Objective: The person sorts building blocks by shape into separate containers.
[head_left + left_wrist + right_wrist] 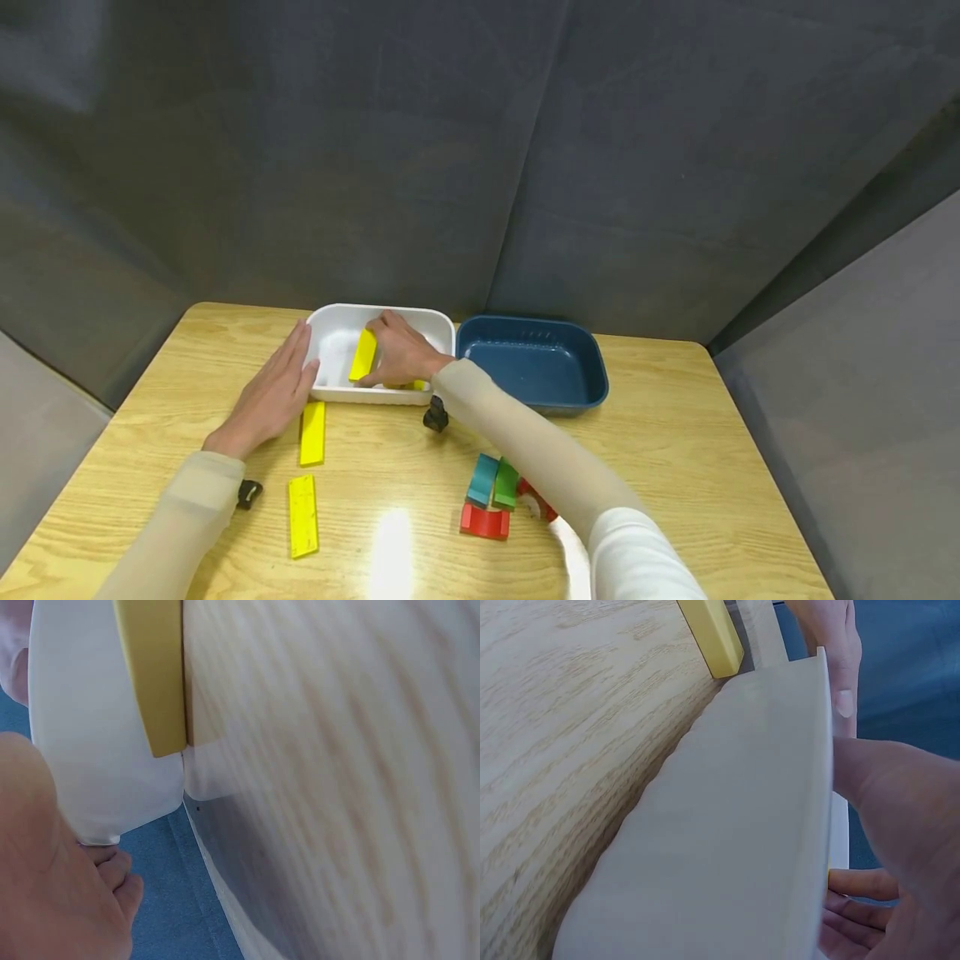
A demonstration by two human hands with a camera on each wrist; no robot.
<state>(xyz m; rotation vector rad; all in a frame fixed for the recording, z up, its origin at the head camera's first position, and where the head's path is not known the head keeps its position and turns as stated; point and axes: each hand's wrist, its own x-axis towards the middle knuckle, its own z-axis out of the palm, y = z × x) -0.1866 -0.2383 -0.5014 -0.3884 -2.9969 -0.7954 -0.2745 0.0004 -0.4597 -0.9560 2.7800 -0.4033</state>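
My right hand reaches down inside a white plastic tub and pinches a flat yellow block between thumb and fingers. The block stands tilted within the tub. Under that palm another yellow piece shows, mostly covered by the hand. Straight fingers of my left hand lie along the tub's left wall. In the right wrist view the tub's side hides most of what the right hand grips. One yellow block lies on the table against the tub's front, near my left hand.
A second yellow block lies nearer on the wooden table. Beside the white tub stands a dark blue tub. A blue arched block, a green block and red arched blocks cluster by my right forearm. Grey curtains rise behind the table.
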